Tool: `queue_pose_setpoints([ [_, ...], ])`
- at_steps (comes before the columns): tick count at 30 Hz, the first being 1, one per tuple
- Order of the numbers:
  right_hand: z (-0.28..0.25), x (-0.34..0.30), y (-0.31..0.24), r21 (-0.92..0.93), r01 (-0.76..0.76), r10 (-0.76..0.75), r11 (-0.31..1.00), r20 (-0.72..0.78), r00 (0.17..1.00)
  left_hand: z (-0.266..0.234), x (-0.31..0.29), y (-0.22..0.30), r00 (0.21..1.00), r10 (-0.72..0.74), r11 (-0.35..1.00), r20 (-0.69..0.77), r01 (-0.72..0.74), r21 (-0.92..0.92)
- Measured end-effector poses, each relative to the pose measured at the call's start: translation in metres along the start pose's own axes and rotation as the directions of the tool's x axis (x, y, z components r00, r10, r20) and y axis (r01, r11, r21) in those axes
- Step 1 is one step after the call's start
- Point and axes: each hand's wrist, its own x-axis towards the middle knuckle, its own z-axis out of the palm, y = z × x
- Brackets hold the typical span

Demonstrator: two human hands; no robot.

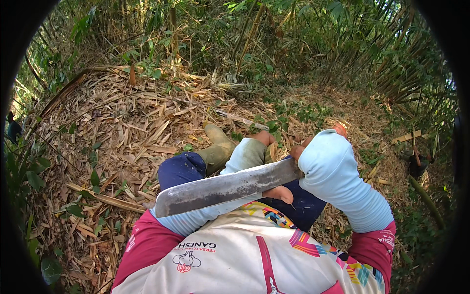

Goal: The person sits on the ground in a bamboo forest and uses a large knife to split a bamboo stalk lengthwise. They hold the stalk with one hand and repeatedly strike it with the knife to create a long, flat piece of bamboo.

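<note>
My right hand (299, 149) is closed at the handle end of a long machete (227, 186). The machete's broad, dark-stained grey blade points left across my lap. Under the blade, close to my body, my left hand (279, 194) comes out of a light blue sleeve; the blade partly covers it and its grip is unclear. Beyond the blade are a second stretch of dirt-stained light blue cloth (240, 158) and some bare skin (264, 137); I cannot tell how these join. My legs are bent in navy trousers (182, 169), with an olive boot (215, 143) on one foot.
Dry bamboo leaves (132, 127) cover the ground, with a split stalk (105, 197) at the left. Dense bamboo stems (406, 73) stand at the back right. A dark object (417, 166) lies at the right beside a thick green stem (427, 202).
</note>
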Motion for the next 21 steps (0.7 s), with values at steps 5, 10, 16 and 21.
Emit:
queue_pose_setpoints([
  [5, -0.006, -0.001, -0.002, -0.006, 0.005, -0.005, 1.0, -0.01, 1.0, 0.003, 0.0, 0.002, 1.0, -0.028, 0.996, 0.0, 0.028, -0.079],
  [10, -0.006, -0.001, -0.002, -0.038, 0.008, -0.008, 0.999, 0.002, 1.0, 0.002, 0.002, -0.004, 0.999, 0.047, 0.995, 0.009, -0.047, 0.091],
  [16, -0.005, -0.002, -0.001, -0.026, -0.045, 0.046, 0.999, 0.044, 0.998, 0.01, 0.004, -0.04, 0.99, 0.139, 0.972, 0.002, -0.137, 0.191],
  [21, -0.004, -0.002, 0.0, -0.046, -0.048, 0.048, 0.998, -0.003, 0.999, 0.02, 0.006, -0.036, 0.99, 0.131, 0.989, -0.048, -0.134, -0.059],
])
